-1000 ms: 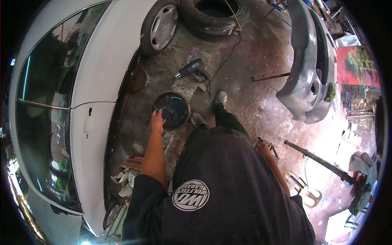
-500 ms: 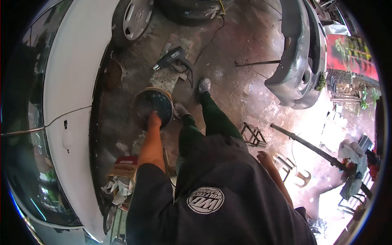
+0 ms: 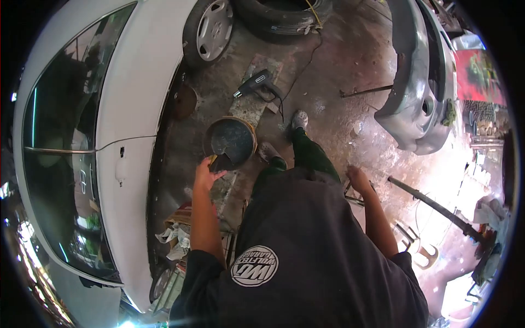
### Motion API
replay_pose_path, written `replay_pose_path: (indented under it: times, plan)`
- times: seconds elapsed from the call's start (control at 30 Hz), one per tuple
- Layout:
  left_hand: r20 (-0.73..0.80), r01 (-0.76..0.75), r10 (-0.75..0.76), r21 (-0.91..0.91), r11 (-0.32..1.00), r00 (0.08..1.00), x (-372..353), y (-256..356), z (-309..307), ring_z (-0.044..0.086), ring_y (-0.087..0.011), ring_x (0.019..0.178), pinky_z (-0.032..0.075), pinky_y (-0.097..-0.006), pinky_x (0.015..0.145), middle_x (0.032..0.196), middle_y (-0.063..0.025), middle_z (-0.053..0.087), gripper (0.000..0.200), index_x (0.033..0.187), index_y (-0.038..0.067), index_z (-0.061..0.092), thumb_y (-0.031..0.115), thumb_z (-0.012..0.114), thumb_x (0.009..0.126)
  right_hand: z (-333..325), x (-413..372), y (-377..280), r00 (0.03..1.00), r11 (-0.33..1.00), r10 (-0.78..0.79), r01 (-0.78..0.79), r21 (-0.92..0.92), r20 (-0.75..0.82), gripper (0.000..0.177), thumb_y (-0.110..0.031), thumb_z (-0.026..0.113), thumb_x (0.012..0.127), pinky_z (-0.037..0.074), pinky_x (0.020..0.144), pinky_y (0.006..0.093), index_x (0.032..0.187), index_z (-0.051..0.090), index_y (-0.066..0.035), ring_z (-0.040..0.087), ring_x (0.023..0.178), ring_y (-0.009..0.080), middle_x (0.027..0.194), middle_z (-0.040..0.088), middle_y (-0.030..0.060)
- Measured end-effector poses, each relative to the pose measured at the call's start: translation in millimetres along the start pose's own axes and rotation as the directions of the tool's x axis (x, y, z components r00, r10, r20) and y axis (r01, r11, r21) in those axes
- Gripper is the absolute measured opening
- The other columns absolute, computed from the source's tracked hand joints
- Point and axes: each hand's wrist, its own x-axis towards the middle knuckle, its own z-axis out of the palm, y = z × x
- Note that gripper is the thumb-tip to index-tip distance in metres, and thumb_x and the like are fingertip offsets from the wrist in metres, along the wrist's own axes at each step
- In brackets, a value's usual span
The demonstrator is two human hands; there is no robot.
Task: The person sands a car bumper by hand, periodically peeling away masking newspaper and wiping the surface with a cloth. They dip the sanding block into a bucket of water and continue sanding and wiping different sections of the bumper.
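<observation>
My left hand is at the near rim of a round dark bucket. Its fingers grip a dark, thin sheet that looks like sandpaper, with a yellow edge showing by the fingertips. The bucket seems to hold liquid with a pale reflection on it. To the right of my body, my right hand is raised in front of a small metal frame, loosely curled, and no object shows in it. A black heat gun lies on a board beyond the bucket.
A white car side runs along the left, its wheel at the top. A loose tire lies ahead. On the right are a grey bumper and a metal pole. A box with crumpled paper sits near my left elbow.
My left hand has come out of the bucket to its near rim, bringing the dark sheet into view. My right hand has risen forward. The view has shifted left.
</observation>
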Motion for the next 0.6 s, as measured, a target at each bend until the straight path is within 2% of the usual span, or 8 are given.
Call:
replay_pose_path:
  times: [0.07, 0.13, 0.23, 0.3, 0.37, 0.47, 0.5, 0.6]
  plan:
    - [0.114, -0.005, 0.006, -0.010, 1.000, 0.993, -11, -2, 9, 0.063, -0.0344, 0.120, 0.060, -0.0555, 0.093, 0.134, -0.0182, 0.058, 0.037, 0.134, -0.002, 0.052, 0.019, 0.043, 0.105, -16, 4, -65, 0.997, 0.998, -0.024, 0.028, 0.055, -0.072, 0.039, -0.028, 0.062, 0.098, 0.051, 0.097, 0.0493, 0.126, 0.066, -0.001, 0.065, 0.113, 0.0460, 0.117, 0.070, 0.0269]
    - [0.185, 0.009, -0.005, -0.021, 1.000, 0.983, -15, -4, 33, 0.063, -0.0356, 0.121, 0.059, -0.0575, 0.095, 0.132, -0.0177, 0.059, 0.037, 0.134, -0.002, 0.053, 0.019, 0.042, 0.106, -18, 15, -108, 0.999, 0.994, -0.035, 0.037, 0.101, -0.022, 0.041, -0.028, 0.063, 0.098, 0.050, 0.101, 0.0473, 0.130, 0.065, -0.002, 0.064, 0.117, 0.0437, 0.122, 0.069, 0.0259]
    - [0.282, 0.036, -0.033, -0.007, 0.999, 0.959, -24, -13, 98, 0.064, -0.0361, 0.120, 0.057, -0.0588, 0.098, 0.130, -0.0164, 0.062, 0.036, 0.135, 0.002, 0.054, 0.017, 0.039, 0.106, -6, 27, -158, 0.950, 0.918, -0.313, 0.305, 0.254, -0.007, 0.045, -0.030, 0.064, 0.098, 0.048, 0.106, 0.0436, 0.134, 0.063, -0.004, 0.061, 0.124, 0.0397, 0.130, 0.065, 0.0242]
    - [0.417, 0.027, -0.047, 0.053, 0.998, 0.908, -35, -18, 151, 0.066, -0.0321, 0.116, 0.059, -0.0559, 0.096, 0.129, -0.0149, 0.063, 0.034, 0.134, 0.004, 0.055, 0.014, 0.038, 0.106, -15, 15, -206, 0.930, 0.892, -0.366, 0.357, 0.278, -0.018, 0.047, -0.033, 0.065, 0.097, 0.048, 0.106, 0.0433, 0.135, 0.062, -0.004, 0.062, 0.124, 0.0392, 0.132, 0.065, 0.0223]
    - [0.562, -0.068, -0.030, 0.152, 0.986, 0.827, -42, -27, 199, 0.068, -0.0280, 0.112, 0.060, -0.0522, 0.092, 0.126, -0.0129, 0.064, 0.033, 0.133, 0.006, 0.055, 0.014, 0.037, 0.106, -42, -15, -250, 0.936, 0.862, -0.319, 0.352, 0.365, -0.150, 0.045, -0.032, 0.068, 0.096, 0.051, 0.100, 0.0442, 0.130, 0.064, -0.004, 0.064, 0.117, 0.0390, 0.126, 0.066, 0.0204]
    - [0.671, -0.203, -0.051, 0.295, 0.933, 0.740, -83, -32, 274, 0.070, -0.0192, 0.101, 0.064, -0.0396, 0.079, 0.118, -0.0092, 0.067, 0.025, 0.125, 0.006, 0.055, 0.014, 0.039, 0.108, -65, -24, -242, 0.927, 0.923, -0.227, 0.302, 0.237, -0.298, 0.039, -0.032, 0.071, 0.093, 0.053, 0.092, 0.0453, 0.120, 0.065, -0.004, 0.066, 0.108, 0.0386, 0.116, 0.067, 0.0184]
    - [0.688, -0.251, -0.047, 0.328, 0.911, 0.725, -87, -36, 293, 0.070, -0.0178, 0.099, 0.064, -0.0377, 0.076, 0.116, -0.0084, 0.067, 0.022, 0.123, 0.007, 0.054, 0.014, 0.041, 0.108, -72, -30, -230, 0.915, 0.892, -0.180, 0.306, 0.332, -0.361, 0.031, -0.029, 0.071, 0.093, 0.054, 0.083, 0.0457, 0.111, 0.065, -0.004, 0.067, 0.099, 0.0380, 0.109, 0.067, 0.0168]
    - [0.716, -0.390, -0.041, 0.427, 0.816, 0.697, -105, -51, 350, 0.070, -0.0143, 0.093, 0.063, -0.0320, 0.071, 0.111, -0.0069, 0.067, 0.014, 0.118, 0.008, 0.053, 0.013, 0.047, 0.107, -93, -63, -192, 0.882, 0.851, -0.016, 0.260, 0.457, -0.471, 0.023, -0.019, 0.072, 0.092, 0.056, 0.087, 0.0437, 0.108, 0.064, -0.004, 0.068, 0.107, 0.0360, 0.117, 0.069, 0.0145]
